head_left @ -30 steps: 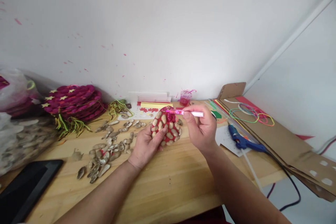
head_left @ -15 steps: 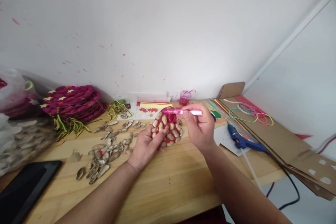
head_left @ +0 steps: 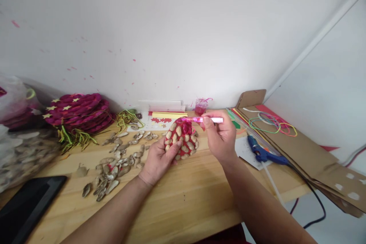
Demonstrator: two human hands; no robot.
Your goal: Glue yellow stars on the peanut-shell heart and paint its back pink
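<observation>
My left hand (head_left: 160, 157) is closed on the lower left edge of a round red disc (head_left: 176, 148), its thumb lying over the front. Peanut shells (head_left: 190, 145) cover the disc, most of them plain tan. Near the top, several shells (head_left: 187, 127) shine with wet magenta paint. Between the thumb and fingers of my right hand (head_left: 221, 137) is a slim paintbrush (head_left: 213, 119), white-handled and smeared with pink. It lies nearly level, its tip at the painted shells; the bristles are hard to make out.
Loose peanut shells (head_left: 107, 175) are scattered left of my hands, near a black tablet (head_left: 31, 206). A cup of pink paint (head_left: 201, 106) stands by the wall. At right are a blue glue gun (head_left: 264, 154), cardboard (head_left: 309, 160) and coloured cords (head_left: 274, 122). Magenta braided pieces (head_left: 80, 110) are stacked left.
My right hand and the paintbrush have shifted slightly right and up. My left hand and the disc have hardly moved.
</observation>
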